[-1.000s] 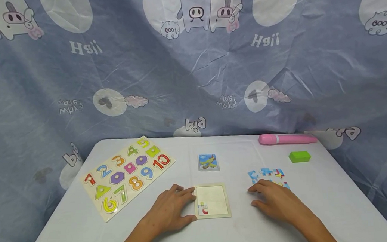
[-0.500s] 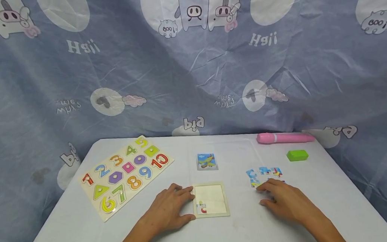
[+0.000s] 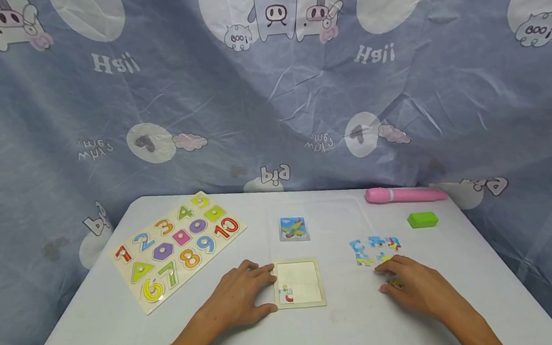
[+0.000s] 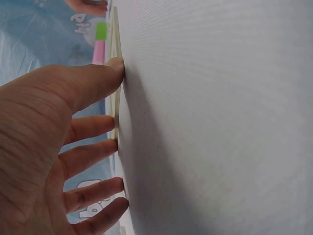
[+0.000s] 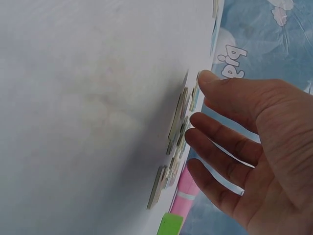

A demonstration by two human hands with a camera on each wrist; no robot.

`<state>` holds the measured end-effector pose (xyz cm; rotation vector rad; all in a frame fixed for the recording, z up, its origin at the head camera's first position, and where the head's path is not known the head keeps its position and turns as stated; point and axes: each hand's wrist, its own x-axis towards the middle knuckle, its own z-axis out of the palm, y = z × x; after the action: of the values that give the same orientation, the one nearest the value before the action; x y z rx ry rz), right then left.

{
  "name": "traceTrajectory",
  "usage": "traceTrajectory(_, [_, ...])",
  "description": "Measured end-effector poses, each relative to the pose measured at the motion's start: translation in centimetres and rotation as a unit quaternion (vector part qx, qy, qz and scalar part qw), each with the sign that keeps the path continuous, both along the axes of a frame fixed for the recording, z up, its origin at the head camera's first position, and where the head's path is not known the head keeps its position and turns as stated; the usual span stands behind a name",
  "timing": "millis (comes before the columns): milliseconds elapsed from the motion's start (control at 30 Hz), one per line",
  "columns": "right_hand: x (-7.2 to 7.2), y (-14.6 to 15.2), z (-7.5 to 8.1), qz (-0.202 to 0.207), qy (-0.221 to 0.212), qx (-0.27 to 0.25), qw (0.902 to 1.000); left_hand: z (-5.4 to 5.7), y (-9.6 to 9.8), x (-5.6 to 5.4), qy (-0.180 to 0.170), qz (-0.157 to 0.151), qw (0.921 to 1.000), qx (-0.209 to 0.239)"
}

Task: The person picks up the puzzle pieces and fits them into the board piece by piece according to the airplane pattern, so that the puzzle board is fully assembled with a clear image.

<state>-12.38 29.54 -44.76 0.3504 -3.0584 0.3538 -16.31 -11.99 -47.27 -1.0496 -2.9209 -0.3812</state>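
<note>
My left hand (image 3: 239, 298) rests against the left edge of a shallow square puzzle tray (image 3: 321, 282). In the left wrist view its thumb (image 4: 110, 73) and fingers touch or nearly touch that edge. One jigsaw piece (image 3: 286, 296) with red on it lies in the tray's lower left corner. Over on the right, my right hand (image 3: 416, 286) hovers above loose jigsaw pieces (image 3: 376, 241), partly covering them. The right wrist view shows its fingers (image 5: 215, 137) spread loosely and holding nothing, beside several flat pieces (image 5: 156, 188) on the cloth.
Behind the tray lies a small airplane picture card (image 3: 294, 229). A number and shape board (image 3: 178, 249) lies at the left. At the back right are a pink pen-shaped object (image 3: 404, 194) and a green block (image 3: 422, 220). A printed curtain (image 3: 232, 90) hangs behind the table.
My right hand has shifted to the right and slightly nearer, uncovering more of the loose jigsaw pieces. My left hand stays at the tray. The whole view has drifted slightly.
</note>
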Motion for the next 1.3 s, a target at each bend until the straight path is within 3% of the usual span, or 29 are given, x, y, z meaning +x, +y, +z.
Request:
traceTrajectory(233, [0.5,0.9,-0.3,-0.003,0.020,0.005,0.9998,0.1,0.0,0.0,0.003,-0.002,1.0000,0.001])
traceTrajectory(500, [0.8,1.7,-0.4,-0.021,0.000,0.016,0.9997,0.1,0.0,0.0,0.003,0.001,1.0000,0.000])
traceTrajectory(1133, [0.4,1.9,-0.8,-0.019,-0.020,0.017,0.9995,0.1,-0.1,0.1,0.002,-0.002,1.0000,0.005])
traceTrajectory(1300, [0.4,1.5,-0.8,-0.001,0.004,0.017,0.9999,0.1,-0.1,0.1,0.005,-0.005,1.0000,0.005])
